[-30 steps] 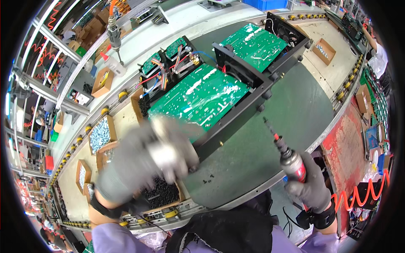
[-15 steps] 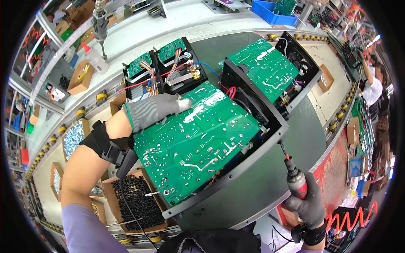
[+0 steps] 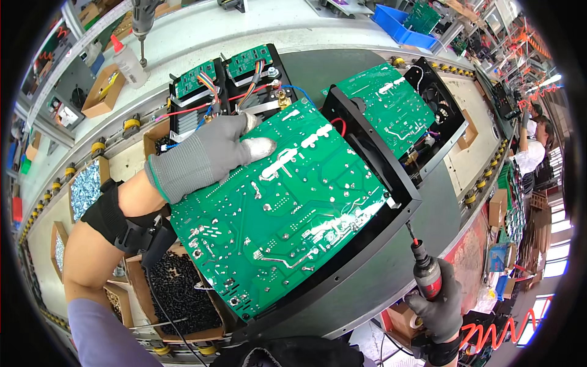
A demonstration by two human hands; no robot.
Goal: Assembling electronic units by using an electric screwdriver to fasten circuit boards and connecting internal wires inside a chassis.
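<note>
**Board in black chassis, centre frame**

Green circuit board (image 3: 278, 214) sits solder side up in black chassis (image 3: 342, 269), centre frame on the green surface (image 3: 391, 275). Left hand (image 3: 208, 153), grey glove, lies flat on board's upper-left edge, grip spread, holding nothing. Right hand (image 3: 437, 306), lower right, grip wrapped round red electric screwdriver (image 3: 425, 272); bit tip at chassis right corner. Box of black screws (image 3: 180, 300) lower left. Second board and chassis (image 3: 397, 107) upper right.

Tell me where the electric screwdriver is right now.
In the head view the electric screwdriver is at lower right, gripped in the right hand, its bit at the right corner of the black chassis holding the green circuit board.
</note>
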